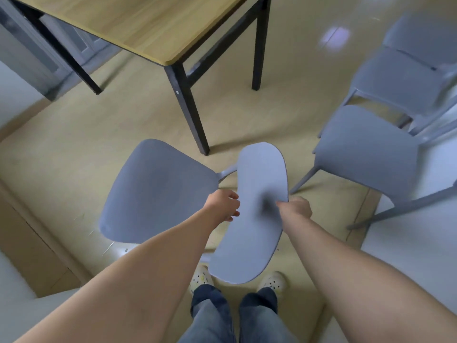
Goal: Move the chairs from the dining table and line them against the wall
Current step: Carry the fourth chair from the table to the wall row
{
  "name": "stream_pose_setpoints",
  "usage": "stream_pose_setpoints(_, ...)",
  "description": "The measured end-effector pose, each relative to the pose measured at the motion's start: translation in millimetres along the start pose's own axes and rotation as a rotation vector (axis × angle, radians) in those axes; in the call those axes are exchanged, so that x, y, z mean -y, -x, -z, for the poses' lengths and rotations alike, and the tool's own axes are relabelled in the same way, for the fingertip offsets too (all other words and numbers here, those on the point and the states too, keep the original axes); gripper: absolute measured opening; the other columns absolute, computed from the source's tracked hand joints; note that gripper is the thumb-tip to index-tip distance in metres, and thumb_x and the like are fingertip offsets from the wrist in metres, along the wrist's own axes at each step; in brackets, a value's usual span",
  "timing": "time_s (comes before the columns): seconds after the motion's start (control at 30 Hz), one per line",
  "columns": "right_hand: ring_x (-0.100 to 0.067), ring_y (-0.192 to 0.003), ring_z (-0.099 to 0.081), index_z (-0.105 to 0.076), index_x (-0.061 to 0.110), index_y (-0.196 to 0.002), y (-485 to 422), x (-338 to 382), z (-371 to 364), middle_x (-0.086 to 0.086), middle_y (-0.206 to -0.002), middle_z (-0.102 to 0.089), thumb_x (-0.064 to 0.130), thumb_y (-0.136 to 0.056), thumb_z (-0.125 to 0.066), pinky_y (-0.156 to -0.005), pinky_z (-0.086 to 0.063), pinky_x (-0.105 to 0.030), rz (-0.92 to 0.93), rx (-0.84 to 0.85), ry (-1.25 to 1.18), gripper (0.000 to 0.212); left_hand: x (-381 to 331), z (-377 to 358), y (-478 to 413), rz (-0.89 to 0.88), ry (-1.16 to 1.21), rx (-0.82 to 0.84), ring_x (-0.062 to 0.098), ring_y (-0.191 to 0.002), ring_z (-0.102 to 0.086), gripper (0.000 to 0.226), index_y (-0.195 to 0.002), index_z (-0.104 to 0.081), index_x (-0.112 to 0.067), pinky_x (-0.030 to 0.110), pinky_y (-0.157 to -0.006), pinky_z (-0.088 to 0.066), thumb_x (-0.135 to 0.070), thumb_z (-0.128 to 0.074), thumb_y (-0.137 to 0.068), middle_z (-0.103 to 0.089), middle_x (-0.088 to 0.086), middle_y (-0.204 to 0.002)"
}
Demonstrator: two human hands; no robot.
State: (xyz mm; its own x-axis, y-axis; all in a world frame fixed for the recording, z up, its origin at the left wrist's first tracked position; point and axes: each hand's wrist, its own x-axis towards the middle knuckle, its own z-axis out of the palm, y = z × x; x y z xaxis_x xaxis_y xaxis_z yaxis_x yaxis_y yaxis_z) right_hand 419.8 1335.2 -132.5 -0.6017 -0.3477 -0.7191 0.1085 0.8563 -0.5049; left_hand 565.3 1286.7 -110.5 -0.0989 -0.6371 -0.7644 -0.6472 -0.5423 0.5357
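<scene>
A blue-grey plastic chair (158,191) stands right in front of me, its seat to the left and its curved backrest (257,219) toward me. My left hand (226,205) grips the backrest's left edge. My right hand (295,206) is closed on its right edge. A wooden dining table (138,23) with black metal legs stands beyond the chair. At the right, three more blue-grey chairs stand side by side: the nearest (366,154), the middle one (400,82) and the farthest (420,33).
The table's nearest black leg (190,112) stands just past the held chair. The floor is beige, with a brown skirting strip (37,243) along the white wall at left. My feet in light shoes (201,280) are right under the backrest.
</scene>
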Motion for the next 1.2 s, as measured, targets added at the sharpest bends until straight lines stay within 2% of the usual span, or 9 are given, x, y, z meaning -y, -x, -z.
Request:
stream_pose_setpoints(0.27,-0.029,-0.086,-0.057,-0.06,0.0,-0.097,-44,-27,111,-0.021,-0.11,-0.065,0.016,-0.086,-0.062,-0.07,-0.041,-0.029,0.079,-0.07,-0.015,0.02,-69,-103,9,-0.103,-0.137,0.119,0.017,-0.079,-0.062,0.033,-0.124,-0.057,-0.01,0.019,-0.061,-0.05,-0.008,-0.042,-0.094,-0.059,0.004,-0.101)
stream_pose_setpoints(0.47,-0.018,-0.058,-0.046,-0.051,0.006,-0.079,-60,-62,184,-0.006,-0.069,-0.049,0.015,-0.087,-0.056,-0.055,-0.038,-0.024,0.059,-0.184,-0.066,0.013,-103,-166,24,-0.182,-0.288,0.212,0.017,-0.077,-0.061,0.034,-0.125,-0.055,-0.01,0.021,-0.058,-0.049,-0.008,-0.04,-0.094,-0.057,0.004,-0.099)
stream_pose_setpoints(0.57,-0.026,-0.069,-0.051,-0.047,0.011,-0.067,-63,-78,212,-0.005,-0.07,-0.049,0.013,-0.085,-0.057,-0.061,-0.041,-0.026,-0.011,-0.255,-0.15,0.02,-115,-192,30,-0.236,-0.356,0.234,0.019,-0.08,-0.061,0.035,-0.123,-0.058,-0.011,0.021,-0.06,-0.051,-0.008,-0.041,-0.093,-0.058,0.005,-0.102)
stream_pose_setpoints(0.67,-0.026,-0.063,-0.048,-0.041,0.013,-0.061,-65,-96,233,-0.007,-0.067,-0.049,0.011,-0.085,-0.057,-0.056,-0.039,-0.023,-0.046,-0.321,-0.193,0.029,-124,-217,35,-0.269,-0.413,0.26,0.021,-0.081,-0.062,0.035,-0.12,-0.061,-0.012,0.026,-0.068,-0.055,-0.008,-0.042,-0.091,-0.062,0.006,-0.1)
stream_pose_setpoints(0.77,-0.026,-0.065,-0.05,-0.051,0.008,-0.075,-63,-111,253,-0.011,-0.078,-0.055,0.012,-0.085,-0.057,-0.047,-0.033,-0.02,-0.063,-0.362,-0.234,0.013,-130,-239,41,-0.305,-0.465,0.3,0.022,-0.083,-0.062,0.034,-0.119,-0.062,-0.012,0.034,-0.081,-0.057,-0.007,-0.042,-0.091,-0.063,0.007,-0.096)
stream_pose_setpoints(0.87,-0.027,-0.071,-0.052,-0.058,0.004,-0.088,-61,-119,268,-0.012,-0.085,-0.057,0.014,-0.086,-0.057,-0.055,-0.037,-0.024,-0.071,-0.394,-0.235,0.01,-133,-255,46,-0.353,-0.506,0.333,0.023,-0.084,-0.061,0.035,-0.122,-0.06,-0.011,0.036,-0.087,-0.056,-0.006,-0.044,-0.091,-0.061,0.004,-0.086)
stream_pose_setpoints(1.0,-0.029,-0.074,-0.052,-0.046,0.013,-0.065,-60,-122,284,-0.012,-0.085,-0.057,0.016,-0.086,-0.058,-0.066,-0.038,-0.027,-0.08,-0.452,-0.218,0.025,-140,-269,54,-0.394,-0.531,0.376,0.025,-0.082,-0.06,0.039,-0.127,-0.057,-0.011,0.035,-0.081,-0.055,-0.004,-0.046,-0.09,-0.054,-0.004,-0.072)
stream_pose_setpoints(1.1,-0.029,-0.075,-0.051,-0.054,0.009,-0.075,-56,-117,288,-0.011,-0.085,-0.056,0.017,-0.086,-0.058,-0.067,-0.038,-0.027,-0.069,-0.468,-0.191,0.014,-145,-272,58,-0.392,-0.522,0.401,0.025,-0.081,-0.06,0.04,-0.129,-0.055,-0.01,0.028,-0.07,-0.052,-0.003,-0.045,-0.091,-0.063,0.009,-0.084)
stream_pose_setpoints(1.2,-0.028,-0.072,-0.05,-0.056,0.008,-0.083,-52,-111,285,-0.01,-0.084,-0.055,0.017,-0.087,-0.058,-0.066,-0.037,-0.027,-0.05,-0.468,-0.177,0.009,-148,-270,60,-0.4,-0.527,0.404,0.024,-0.083,-0.06,0.041,-0.129,-0.055,-0.011,0.033,-0.082,-0.055,-0.003,-0.042,-0.091,-0.063,0.012,-0.092)
